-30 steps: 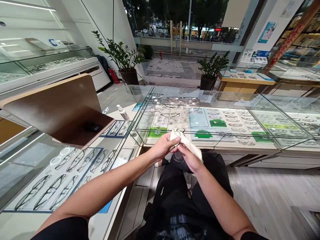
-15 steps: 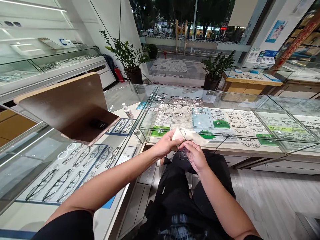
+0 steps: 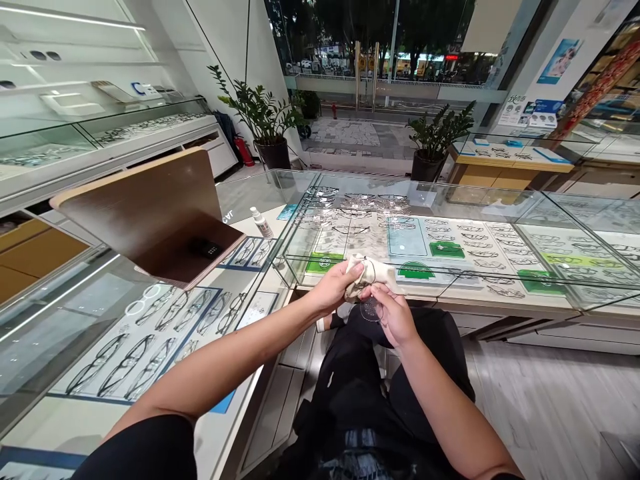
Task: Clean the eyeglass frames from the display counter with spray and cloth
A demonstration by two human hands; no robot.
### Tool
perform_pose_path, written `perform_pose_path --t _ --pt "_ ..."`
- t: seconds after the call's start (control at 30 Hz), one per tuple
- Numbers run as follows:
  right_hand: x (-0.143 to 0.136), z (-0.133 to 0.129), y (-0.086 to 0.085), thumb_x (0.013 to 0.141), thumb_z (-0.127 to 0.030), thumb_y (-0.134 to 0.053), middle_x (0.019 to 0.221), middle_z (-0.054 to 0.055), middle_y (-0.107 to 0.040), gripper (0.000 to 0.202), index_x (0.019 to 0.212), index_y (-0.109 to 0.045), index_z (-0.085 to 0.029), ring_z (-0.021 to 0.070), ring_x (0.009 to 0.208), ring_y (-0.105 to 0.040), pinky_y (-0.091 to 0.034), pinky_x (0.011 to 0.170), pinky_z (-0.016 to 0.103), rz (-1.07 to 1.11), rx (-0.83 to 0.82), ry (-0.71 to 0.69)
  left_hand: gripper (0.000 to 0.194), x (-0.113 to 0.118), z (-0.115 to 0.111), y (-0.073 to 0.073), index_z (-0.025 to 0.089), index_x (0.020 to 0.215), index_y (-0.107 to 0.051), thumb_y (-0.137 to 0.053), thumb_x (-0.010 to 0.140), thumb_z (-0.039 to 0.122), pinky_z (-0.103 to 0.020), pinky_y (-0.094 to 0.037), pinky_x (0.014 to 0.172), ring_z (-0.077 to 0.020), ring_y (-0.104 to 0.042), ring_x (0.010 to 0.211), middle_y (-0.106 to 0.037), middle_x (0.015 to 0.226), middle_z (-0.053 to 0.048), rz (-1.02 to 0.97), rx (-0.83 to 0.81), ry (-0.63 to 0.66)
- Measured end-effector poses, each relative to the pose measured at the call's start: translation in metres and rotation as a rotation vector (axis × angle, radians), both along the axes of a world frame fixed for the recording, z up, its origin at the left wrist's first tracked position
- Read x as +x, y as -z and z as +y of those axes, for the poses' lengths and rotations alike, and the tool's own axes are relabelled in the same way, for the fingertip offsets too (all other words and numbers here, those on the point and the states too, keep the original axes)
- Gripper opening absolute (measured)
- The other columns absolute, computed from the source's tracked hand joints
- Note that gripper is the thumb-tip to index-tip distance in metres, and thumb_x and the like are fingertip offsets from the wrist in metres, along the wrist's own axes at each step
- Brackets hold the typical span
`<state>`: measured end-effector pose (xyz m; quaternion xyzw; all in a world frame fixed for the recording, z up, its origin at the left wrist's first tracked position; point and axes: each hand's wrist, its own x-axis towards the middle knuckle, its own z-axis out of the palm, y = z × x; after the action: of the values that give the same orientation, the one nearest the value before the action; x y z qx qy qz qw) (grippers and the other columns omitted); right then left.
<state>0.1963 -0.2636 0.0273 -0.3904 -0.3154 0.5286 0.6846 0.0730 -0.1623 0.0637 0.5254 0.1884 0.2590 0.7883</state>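
My left hand is closed around a cream cleaning cloth, thumb pressed on top of it. Beside it, my right hand pinches a thin-framed pair of glasses. One clear round lens hangs below the fingers, while a thin dark part of the frame crosses the cloth. The rest of the glasses is hidden by the cloth and fingers. Both hands meet above my lap, just in front of the glass display case.
A glass display case with rows of glasses stands ahead. To the left, another counter holds framed trays of glasses, a brown stand and a white spray bottle. Potted plants flank the glass door.
My left hand has bunched the cloth more tightly, and its pointed corner has folded in. The round lens below my right fingers shows slightly more. The view has shifted a little left.
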Motion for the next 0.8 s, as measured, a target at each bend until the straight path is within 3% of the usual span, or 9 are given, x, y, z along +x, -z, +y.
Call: perform_pose_path --t 0.17,0.3,0.43,0.53,0.67,0.8 --pt "-0.001 0.001 0.007 0.088 -0.050 -0.081 0.086 0.004 -0.077 0.026 0.083 -0.083 -0.024 0.0220 0.093 -0.068 -0.051 0.100 0.038 0.006 0.013 -0.020 0.048 -0.003 -0.001 -0.002 0.017 0.100 -0.059 -0.091 0.080 0.046 -0.019 -0.032 0.054 -0.0079 -0.048 0.053 -0.060 0.061 0.004 0.003 0.040 0.064" --pt "-0.015 0.000 0.016 0.092 -0.048 -0.077 0.090 0.003 -0.078 0.024 0.086 -0.083 -0.025 0.0221 0.096 -0.068 -0.049 0.101 0.037 -0.086 0.053 -0.018 0.047 -0.002 -0.006 -0.003 0.015 0.084 -0.060 -0.075 0.092 0.058 -0.021 -0.029 0.049 -0.0069 -0.041 0.044 -0.054 0.052 0.004 0.031 0.137 -0.033" --pt "-0.020 -0.001 0.012 0.091 -0.048 -0.077 0.092 0.004 -0.078 0.025 0.088 -0.084 -0.025 0.0227 0.096 -0.068 -0.049 0.101 0.037 -0.092 0.056 -0.002 0.056 -0.001 -0.005 -0.003 0.016 0.077 -0.058 -0.065 0.095 0.068 -0.021 -0.028 0.045 -0.0064 -0.037 0.039 -0.053 0.050 0.003 0.034 0.108 -0.077" --pt "-0.014 -0.001 0.005 0.088 -0.049 -0.080 0.090 0.004 -0.077 0.025 0.086 -0.083 -0.024 0.0222 0.095 -0.067 -0.050 0.100 0.036 -0.031 0.025 0.032 0.053 -0.002 0.001 -0.002 0.015 0.082 -0.060 -0.073 0.090 0.066 -0.021 -0.035 0.050 -0.0088 -0.047 0.047 -0.057 0.054 0.001 0.006 0.040 0.024" --pt "-0.004 0.000 0.003 0.090 -0.050 -0.077 0.089 0.005 -0.077 0.028 0.083 -0.082 -0.023 0.0224 0.094 -0.067 -0.050 0.097 0.036 -0.044 0.012 -0.001 0.050 -0.004 0.003 -0.003 0.016 0.100 -0.062 -0.093 0.076 0.047 -0.020 -0.037 0.055 -0.0094 -0.051 0.055 -0.061 0.062 0.002 -0.008 -0.003 0.080" --pt "-0.009 -0.001 0.011 0.092 -0.049 -0.076 0.089 0.004 -0.076 0.027 0.084 -0.083 -0.024 0.0225 0.094 -0.066 -0.049 0.098 0.037 -0.102 0.059 -0.008 0.044 -0.003 -0.003 -0.004 0.015 0.091 -0.063 -0.084 0.086 0.053 -0.020 -0.032 0.051 -0.0075 -0.045 0.048 -0.057 0.056 0.003 0.000 0.078 0.039"
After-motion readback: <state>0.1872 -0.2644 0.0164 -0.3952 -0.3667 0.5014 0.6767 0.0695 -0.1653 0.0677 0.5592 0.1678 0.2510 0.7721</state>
